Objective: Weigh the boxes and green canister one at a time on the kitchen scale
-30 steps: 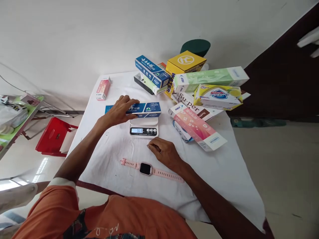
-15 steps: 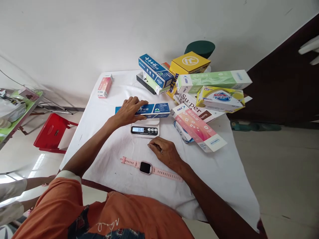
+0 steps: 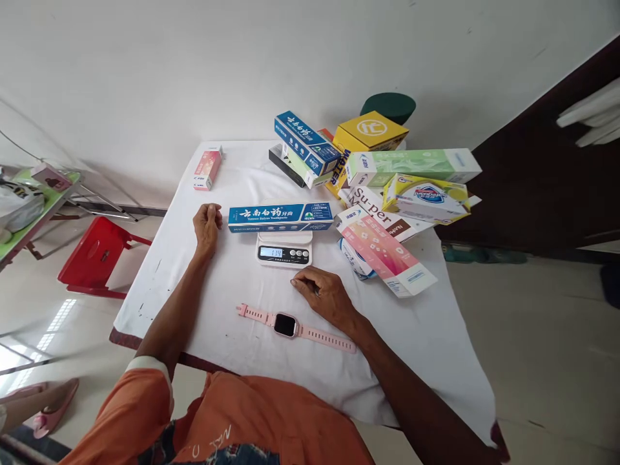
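A pink watch (image 3: 285, 325) lies on the near side of the hands (image 3: 329, 298); left of them stands a red chair (image 3: 99, 255).

Free tablecloth (image 3: 242, 278) between scale (image 3: 285, 255) and pink watch (image 3: 285, 325); box pile (image 3: 411, 203) in the way rightward

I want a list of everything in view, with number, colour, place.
Flat plastic scale: 1, white, mid-table
Long cardboard toothpaste box: 1, blue, on scale
Rectangular smartwatch: 1, pink, near table edge
Small cardboard box: 1, pink-white, table's far left
Piled cardboard boxes: at least 9, multicoloured, back to right
Cloth-covered table: 1, white, centre
Plastic chair: 1, red, left
Rounded object: 1, dark green, behind pile
Laden side table: 1, green, left
Bystander's shoe: at least 1, pink, lower left
Person's left hand: 1, bare, left of toothpaste box
Right hand: 1, bare, in front of scale
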Motion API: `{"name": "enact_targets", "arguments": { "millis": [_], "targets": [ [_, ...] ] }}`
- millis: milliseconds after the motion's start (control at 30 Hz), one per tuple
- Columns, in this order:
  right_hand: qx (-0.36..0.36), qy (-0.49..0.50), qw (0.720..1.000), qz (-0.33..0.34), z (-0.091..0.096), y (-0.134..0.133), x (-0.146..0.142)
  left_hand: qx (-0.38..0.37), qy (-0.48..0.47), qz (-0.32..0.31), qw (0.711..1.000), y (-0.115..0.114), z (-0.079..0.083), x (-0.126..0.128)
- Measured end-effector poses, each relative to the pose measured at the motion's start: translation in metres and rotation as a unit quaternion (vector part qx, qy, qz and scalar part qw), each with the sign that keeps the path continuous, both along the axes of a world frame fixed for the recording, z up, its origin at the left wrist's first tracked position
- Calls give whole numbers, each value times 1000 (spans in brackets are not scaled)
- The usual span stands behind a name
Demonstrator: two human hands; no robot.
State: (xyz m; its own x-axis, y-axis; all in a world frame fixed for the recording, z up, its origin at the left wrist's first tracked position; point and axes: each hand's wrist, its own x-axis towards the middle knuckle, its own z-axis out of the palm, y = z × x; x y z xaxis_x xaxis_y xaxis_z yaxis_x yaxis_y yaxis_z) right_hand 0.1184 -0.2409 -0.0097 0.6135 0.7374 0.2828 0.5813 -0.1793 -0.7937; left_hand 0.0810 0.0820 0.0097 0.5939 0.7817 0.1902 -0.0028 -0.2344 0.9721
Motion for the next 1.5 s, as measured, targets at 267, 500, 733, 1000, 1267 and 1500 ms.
{"name": "enact_targets", "arguments": {
  "millis": [267, 500, 733, 1000, 1267, 1500],
  "targets": [
    [-2, 3, 1000, 1, 1, 0, -1, 20, -7, -17, 1000, 0, -2, -4],
    [5, -5, 1000, 4, 2, 0, -1, 31, 10, -12, 999, -1, -4, -4],
    [1, 0, 1000, 0, 1, 0, -1, 227, 28, -55, 972, -29, 37, -8],
    [-5, -13, 1000, 7, 2, -2, -1, 471, 246, -271, 803, -57, 61, 5],
    [-12, -21, 1000, 16, -3, -1, 1, 454, 282, -277, 799, -49, 72, 5],
    [4, -9, 1000, 11, -5, -1, 2, 395, 315, -93, 858, -10, 79, 0]
  ]
}}
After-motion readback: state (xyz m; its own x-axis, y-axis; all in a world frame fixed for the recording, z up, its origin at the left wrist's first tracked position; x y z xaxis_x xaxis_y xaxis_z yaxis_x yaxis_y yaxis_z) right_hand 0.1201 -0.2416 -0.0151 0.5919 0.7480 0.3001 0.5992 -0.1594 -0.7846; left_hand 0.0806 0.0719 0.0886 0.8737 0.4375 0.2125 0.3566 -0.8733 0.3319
